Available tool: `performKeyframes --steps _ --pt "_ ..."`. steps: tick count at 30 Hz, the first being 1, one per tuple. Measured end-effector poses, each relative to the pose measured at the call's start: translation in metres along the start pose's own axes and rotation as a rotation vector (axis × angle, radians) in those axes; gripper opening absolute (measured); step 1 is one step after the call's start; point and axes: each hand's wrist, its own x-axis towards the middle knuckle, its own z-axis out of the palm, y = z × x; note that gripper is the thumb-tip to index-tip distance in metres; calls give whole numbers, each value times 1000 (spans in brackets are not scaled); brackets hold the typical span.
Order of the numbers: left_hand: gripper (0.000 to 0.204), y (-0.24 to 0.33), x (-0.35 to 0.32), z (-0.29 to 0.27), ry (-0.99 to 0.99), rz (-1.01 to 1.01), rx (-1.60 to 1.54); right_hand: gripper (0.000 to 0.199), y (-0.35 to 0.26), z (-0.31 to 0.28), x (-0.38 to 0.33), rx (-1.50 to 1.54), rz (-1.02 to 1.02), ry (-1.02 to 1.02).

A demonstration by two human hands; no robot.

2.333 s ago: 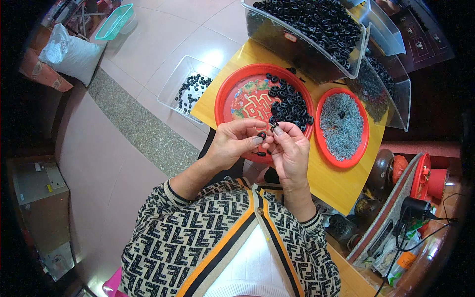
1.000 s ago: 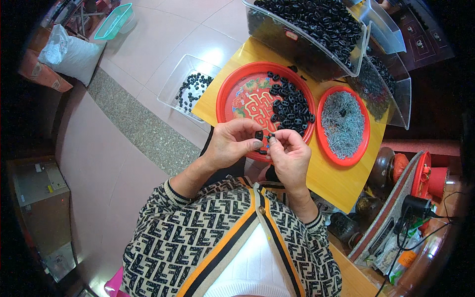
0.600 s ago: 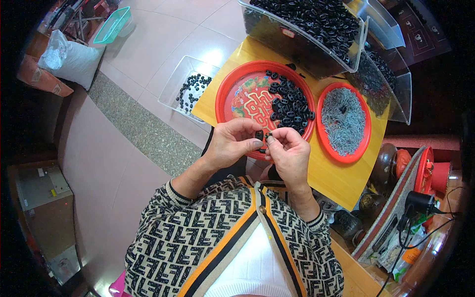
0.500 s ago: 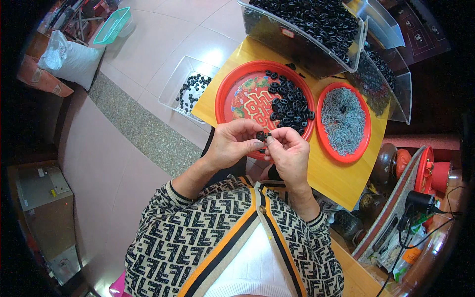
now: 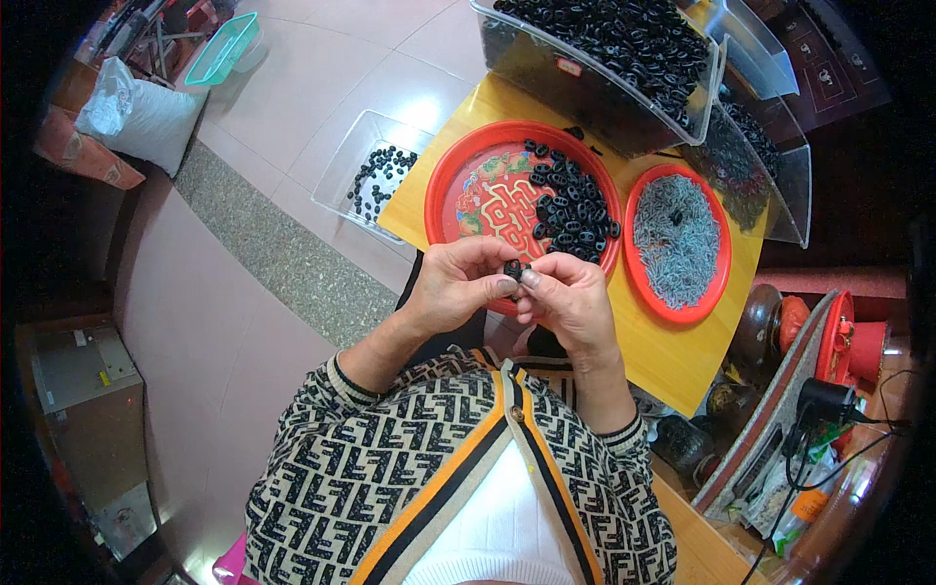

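The left hand [image 5: 458, 288] and right hand [image 5: 565, 297] meet fingertip to fingertip, both pinched on one small black part [image 5: 512, 268]. The part sits between the two thumbs and forefingers, raised above the near rim of the large red tray [image 5: 458, 175]. This two-handed pinch appears to steady the piece for close fitting work.

Just beyond the hands, a heap of loose black parts [image 5: 570, 205] lies in the tray, within short reach. To the right of the right hand, a smaller red dish [image 5: 643, 283] holds grey pieces [image 5: 678, 234]. Farther ahead stands a clear bin [image 5: 585, 93] filled with black parts. Ahead and to the left of the left hand, a clear tray [image 5: 341, 175] with a few black parts rests on the floor, off the tabletop [image 5: 673, 361] edge.

Open room: the bare tabletop strip to the right of the right hand, and the left half of the large red tray.
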Motion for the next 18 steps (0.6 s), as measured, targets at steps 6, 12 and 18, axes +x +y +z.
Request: performKeyframes --steps 6,12,18 --pt "24 1 -1 -1 -79 39 51 17 -3 -16 12 186 84 -267" --pt "24 5 -3 1 -84 -4 13 19 -1 -15 13 240 102 -316" --pt "24 6 -2 3 -93 -22 34 20 2 -16 10 213 96 -249"
